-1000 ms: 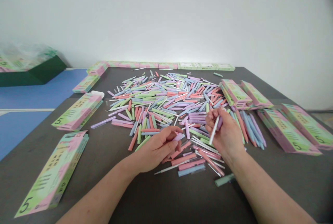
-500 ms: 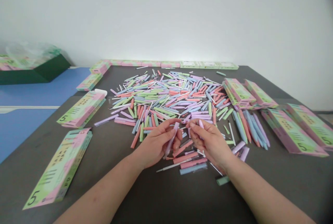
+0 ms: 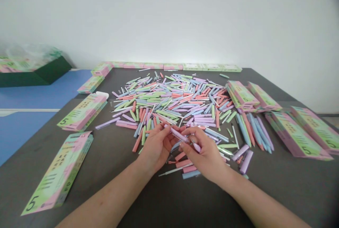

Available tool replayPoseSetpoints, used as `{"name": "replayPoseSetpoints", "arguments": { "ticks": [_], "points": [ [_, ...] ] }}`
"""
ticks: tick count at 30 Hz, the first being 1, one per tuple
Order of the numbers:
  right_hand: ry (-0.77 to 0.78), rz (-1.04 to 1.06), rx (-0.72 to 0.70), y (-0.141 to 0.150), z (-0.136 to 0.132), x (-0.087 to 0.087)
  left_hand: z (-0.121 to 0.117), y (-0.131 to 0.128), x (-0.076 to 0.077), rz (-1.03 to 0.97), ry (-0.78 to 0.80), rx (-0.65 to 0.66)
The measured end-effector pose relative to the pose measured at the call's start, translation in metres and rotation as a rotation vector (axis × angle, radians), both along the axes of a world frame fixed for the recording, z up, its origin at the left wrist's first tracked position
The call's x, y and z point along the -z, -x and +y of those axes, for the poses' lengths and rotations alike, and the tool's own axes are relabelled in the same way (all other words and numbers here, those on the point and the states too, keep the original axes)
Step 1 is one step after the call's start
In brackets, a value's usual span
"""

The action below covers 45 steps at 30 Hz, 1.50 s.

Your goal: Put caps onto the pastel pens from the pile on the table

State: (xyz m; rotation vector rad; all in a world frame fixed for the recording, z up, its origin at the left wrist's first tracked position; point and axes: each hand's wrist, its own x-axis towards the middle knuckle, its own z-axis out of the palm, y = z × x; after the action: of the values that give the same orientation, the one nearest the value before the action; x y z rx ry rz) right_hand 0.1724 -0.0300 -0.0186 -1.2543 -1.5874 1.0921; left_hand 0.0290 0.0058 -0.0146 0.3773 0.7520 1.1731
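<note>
A pale wall (image 3: 169,16) fills the upper part of the view, and the dark bench (image 3: 169,203) stretches toward it. At the left, lower than the bench top, lies a blue surface (image 3: 29,125).

A broad heap (image 3: 169,97) of pen parts covers the middle of the bench: purple, blue, green and coral tubes, with thin white sticks mixed in. On the blue surface sits a dark green tray (image 3: 53,71), with clear plastic (image 3: 31,53) bunched over green and pink boxes.

More cartons flank the heap. On the left, the near carton (image 3: 55,175) (marked with a large 5) lies in front of another carton (image 3: 82,111) whose white end flap is open. On the right is a front pair (image 3: 299,134), with a stack (image 3: 242,94) farther back. A row of cartons (image 3: 193,67) lines the back edge.

The left hand (image 3: 155,147) and right hand (image 3: 205,152) meet above the near side of the heap. Just beside the right-hand cartons, several barrels (image 3: 256,131) lie side by side.

A purple tube (image 3: 176,132) slants between the hands; the left pinches one end, and its other end reaches the right hand's fingertips. The right hand also grips a small pointed purple piece (image 3: 196,147).
</note>
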Motion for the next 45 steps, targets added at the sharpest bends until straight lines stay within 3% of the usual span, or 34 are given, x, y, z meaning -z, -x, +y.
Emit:
{"name": "replayPoseSetpoints", "arguments": {
  "ticks": [5,9,15,20,32,45],
  "points": [
    [-0.362,-0.137,0.135,-0.009,0.002,-0.004,-0.005,-0.004,0.007,0.0,0.107,0.199],
    [-0.466,-0.185,0.11,-0.012,0.001,-0.004,-0.01,-0.007,0.01,-0.07,0.127,0.397],
    [-0.572,-0.28,0.149,-0.016,0.003,-0.002,-0.011,-0.004,0.01,-0.152,0.135,0.473],
    [-0.589,-0.34,0.104,-0.019,0.005,-0.004,-0.011,-0.005,0.012,-0.128,0.126,0.453],
    [-0.774,-0.379,0.195,-0.025,-0.002,-0.014,-0.008,-0.003,0.01,-0.099,0.222,0.366],
    [-0.675,-0.388,0.281,-0.028,0.0,-0.014,-0.006,-0.003,0.007,-0.155,0.28,0.317]
  ]
}}
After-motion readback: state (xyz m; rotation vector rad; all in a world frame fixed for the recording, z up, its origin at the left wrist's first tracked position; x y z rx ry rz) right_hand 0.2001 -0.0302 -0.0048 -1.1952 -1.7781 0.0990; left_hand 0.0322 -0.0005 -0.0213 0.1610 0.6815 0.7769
